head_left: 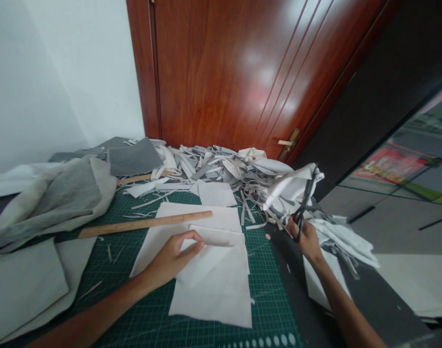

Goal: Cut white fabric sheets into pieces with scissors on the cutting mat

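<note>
My left hand [173,255] rests on a stack of white fabric pieces [213,280] lying on the green cutting mat [148,314], fingers curled and pinching the top piece's folded edge. My right hand [306,237] is closed around the handles of black scissors [305,205], blades pointing up, held over the mat's right edge beside a heap of white and grey fabric scraps [278,179]. A wooden ruler [144,224] lies across the mat just beyond my left hand.
Grey and beige cloth [50,198] is piled at the left, with a flat pale piece [21,285] in front of it. A second wooden ruler [137,178] lies near the back. A red-brown door [242,72] with a brass handle [288,143] stands behind the table.
</note>
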`<state>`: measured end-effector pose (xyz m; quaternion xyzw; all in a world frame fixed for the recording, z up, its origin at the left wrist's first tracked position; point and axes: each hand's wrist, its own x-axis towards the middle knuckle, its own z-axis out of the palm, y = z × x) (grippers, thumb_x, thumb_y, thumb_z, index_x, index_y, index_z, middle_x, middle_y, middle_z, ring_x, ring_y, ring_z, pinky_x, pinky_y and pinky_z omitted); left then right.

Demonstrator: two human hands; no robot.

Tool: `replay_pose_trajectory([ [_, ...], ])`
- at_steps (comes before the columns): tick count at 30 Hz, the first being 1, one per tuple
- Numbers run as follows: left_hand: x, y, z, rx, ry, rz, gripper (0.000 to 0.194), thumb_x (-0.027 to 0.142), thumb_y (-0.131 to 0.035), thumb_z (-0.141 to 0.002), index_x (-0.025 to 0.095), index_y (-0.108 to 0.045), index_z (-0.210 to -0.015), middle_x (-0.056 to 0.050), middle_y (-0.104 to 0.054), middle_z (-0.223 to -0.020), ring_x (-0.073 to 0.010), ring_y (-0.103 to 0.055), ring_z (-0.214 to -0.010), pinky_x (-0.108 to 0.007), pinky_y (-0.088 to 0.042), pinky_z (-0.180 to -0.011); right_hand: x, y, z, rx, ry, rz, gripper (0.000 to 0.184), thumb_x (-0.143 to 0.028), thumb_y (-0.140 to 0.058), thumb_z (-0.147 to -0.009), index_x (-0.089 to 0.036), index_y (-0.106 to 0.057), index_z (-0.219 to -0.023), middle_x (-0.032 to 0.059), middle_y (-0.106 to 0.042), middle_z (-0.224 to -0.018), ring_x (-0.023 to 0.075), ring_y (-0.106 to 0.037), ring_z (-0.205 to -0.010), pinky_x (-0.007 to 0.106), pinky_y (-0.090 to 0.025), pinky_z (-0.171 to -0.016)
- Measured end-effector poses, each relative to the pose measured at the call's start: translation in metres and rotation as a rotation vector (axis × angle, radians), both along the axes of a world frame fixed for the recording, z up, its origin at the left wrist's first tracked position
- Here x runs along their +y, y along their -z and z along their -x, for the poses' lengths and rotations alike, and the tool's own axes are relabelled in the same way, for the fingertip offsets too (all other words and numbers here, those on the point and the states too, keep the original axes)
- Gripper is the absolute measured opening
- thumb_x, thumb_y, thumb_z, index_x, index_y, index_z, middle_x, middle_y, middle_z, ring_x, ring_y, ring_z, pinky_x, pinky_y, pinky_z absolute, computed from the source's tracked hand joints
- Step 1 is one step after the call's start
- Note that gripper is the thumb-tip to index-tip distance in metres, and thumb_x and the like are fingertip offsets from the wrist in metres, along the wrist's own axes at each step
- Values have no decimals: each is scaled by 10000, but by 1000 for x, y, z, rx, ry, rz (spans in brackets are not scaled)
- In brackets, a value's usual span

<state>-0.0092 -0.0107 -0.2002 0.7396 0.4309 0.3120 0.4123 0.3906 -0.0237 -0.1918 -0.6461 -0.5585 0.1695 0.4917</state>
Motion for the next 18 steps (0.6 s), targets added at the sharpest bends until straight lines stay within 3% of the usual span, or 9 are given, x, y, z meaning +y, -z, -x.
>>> replay_pose_trajectory([
  [5, -2, 1, -2, -4, -8, -4, 340, 497, -515, -972, 212, -681, -888, -26, -739, -922, -253, -670, -916, -372, -501, -922, -11, -30, 22, -79, -74, -25, 359, -548, -682, -779, -212, -581, -703, -9, -539, -589, 157, -473, -566, 299, -381, -550],
  [8, 0, -9, 3, -38, -59, -69, 366, 533, -518, -955, 216, -685, -879, -31, -745, -923, -262, -673, -929, -368, -527, -886, -16, -45, 39, -72, -183, -43, 368, -551, -648, -839, -223, -551, -702, -15, -519, -579, 153, -461, -548, 300, -379, -544],
  [10, 7, -24, 16, -69, -180, -133, 387, 569, -526, -935, 217, -683, -899, -32, -743, -907, -265, -675, -895, -356, -546, -797, -20, -52, 49, -46, -269, -62, 381, -543, -625, -880, -226, -537, -688, -15, -503, -584, 153, -454, -557, 306, -376, -558],
  [13, 24, -53, 52, -29, -514, -198, 438, 630, -516, -926, 236, -678, -1027, -1, -727, -848, -254, -677, -794, -351, -530, -671, -28, -59, 60, -9, -379, -56, 386, -524, -596, -924, -230, -526, -685, -10, -497, -600, 163, -466, -587, 320, -386, -594],
  [15, 35, -70, 85, 10, -716, -271, 466, 646, -486, -920, 247, -677, -1070, 2, -731, -904, -310, -701, -949, -406, -542, -766, -34, -60, 67, 27, -430, -35, 378, -514, -598, -933, -234, -517, -692, -11, -496, -605, 163, -462, -586, 323, -387, -598],
  [18, 36, -81, 125, 192, -828, -452, 505, 634, -487, -891, 257, -672, -1172, -44, -722, -1129, -406, -637, -1200, -541, -493, -976, -48, -54, 76, 109, -517, 40, 369, -507, -606, -938, -233, -511, -710, -16, -485, -606, 156, -448, -574, 316, -377, -583],
])
